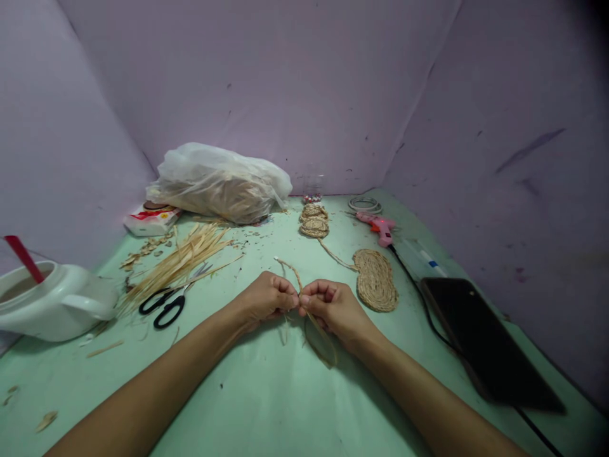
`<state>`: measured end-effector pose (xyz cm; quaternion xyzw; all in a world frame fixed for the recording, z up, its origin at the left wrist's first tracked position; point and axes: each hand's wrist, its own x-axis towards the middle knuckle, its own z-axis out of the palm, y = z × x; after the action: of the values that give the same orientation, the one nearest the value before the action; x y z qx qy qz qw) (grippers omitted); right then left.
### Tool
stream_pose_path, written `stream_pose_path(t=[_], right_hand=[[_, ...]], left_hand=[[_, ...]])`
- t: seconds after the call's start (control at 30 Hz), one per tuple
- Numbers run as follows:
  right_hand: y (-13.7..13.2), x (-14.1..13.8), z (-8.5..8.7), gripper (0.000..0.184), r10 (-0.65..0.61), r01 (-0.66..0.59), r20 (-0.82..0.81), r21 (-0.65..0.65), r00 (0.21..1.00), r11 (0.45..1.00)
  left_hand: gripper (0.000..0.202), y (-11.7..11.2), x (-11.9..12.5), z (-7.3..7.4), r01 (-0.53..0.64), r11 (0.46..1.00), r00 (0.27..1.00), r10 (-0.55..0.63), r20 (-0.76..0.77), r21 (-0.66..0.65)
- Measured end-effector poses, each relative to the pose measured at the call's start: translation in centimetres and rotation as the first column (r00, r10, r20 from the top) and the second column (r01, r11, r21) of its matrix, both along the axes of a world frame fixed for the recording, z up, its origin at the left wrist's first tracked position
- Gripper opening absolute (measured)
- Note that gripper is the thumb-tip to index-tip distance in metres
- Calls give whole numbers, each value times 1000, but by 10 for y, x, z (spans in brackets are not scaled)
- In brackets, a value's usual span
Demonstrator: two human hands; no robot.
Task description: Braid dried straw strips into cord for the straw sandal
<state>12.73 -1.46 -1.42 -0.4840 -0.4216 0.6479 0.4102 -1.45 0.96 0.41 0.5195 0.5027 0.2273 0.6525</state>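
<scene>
My left hand (pixel 273 296) and my right hand (pixel 329 309) meet at the middle of the table, each pinching a thin twisted straw cord (pixel 292 269). Its twisted end reaches up past my fingertips, with a small white tip. Loose strands hang below and curl under my right hand. Just right of that hand lies a flat woven straw sole shape (pixel 375 280). A cord runs from it back to a smaller coiled straw piece (pixel 314 222). Black-handled scissors (pixel 169 306) lie left of my left hand, partly on a spread of loose straw strips (pixel 183 260).
Behind the strips sits a plastic bag (pixel 219 184) beside a red-and-white packet (pixel 153 221). A white pot (pixel 57 301) stands at far left. On the right are a pink glue gun (pixel 378 227), its black cord, a coiled grey cable (pixel 365 204) and a dark tablet (pixel 485 343). Walls enclose the table.
</scene>
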Motion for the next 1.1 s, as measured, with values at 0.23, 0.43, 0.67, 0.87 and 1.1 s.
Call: stream_pose_path(t=[0.23,0.43,0.67,0.87,1.1], right_hand=[[4,4,-8,9,31,-48,134,123,990,991],[7,12,-8,16,-34,-106,496,252,867,962],[-11,4,-1,19,-243,-338,717,563,653,754],[-17,-5,-13,22,-406,-600,821,571,402,561],[-9,4,7,20,-164,-180,532,536,831,825]], left_hand=[[9,-3,2,-9,0,992,1000,4,-27,129],[7,-1,7,-20,-173,964,981,187,-53,201],[5,-4,14,-17,-341,939,940,341,4,56],[9,-10,21,-10,-406,907,909,414,53,-114],[4,-9,14,-6,-211,977,977,211,36,20]])
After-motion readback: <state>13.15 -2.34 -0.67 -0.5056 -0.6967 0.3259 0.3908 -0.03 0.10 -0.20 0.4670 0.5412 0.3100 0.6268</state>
